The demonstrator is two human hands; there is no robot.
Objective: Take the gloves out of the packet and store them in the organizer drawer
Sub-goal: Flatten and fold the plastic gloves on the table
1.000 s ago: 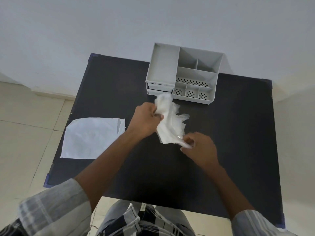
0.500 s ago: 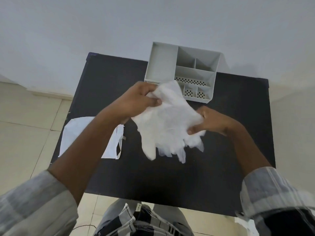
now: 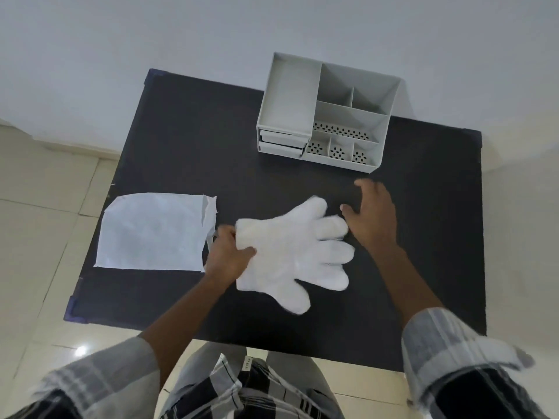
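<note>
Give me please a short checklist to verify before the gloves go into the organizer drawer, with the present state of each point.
1. Gloves out of the packet: ok; they lie spread flat on the table, the packet beside them.
2. Left hand has a grip on the cuff end: ok.
3. Right hand holds the gloves: not ok; it is open, by the fingertips.
4. Gloves folded small enough for a drawer: not ok, fully spread.
5. Drawer of the organizer open: not ok, both look shut.
6. Number of gloves in the stack: cannot tell.
</note>
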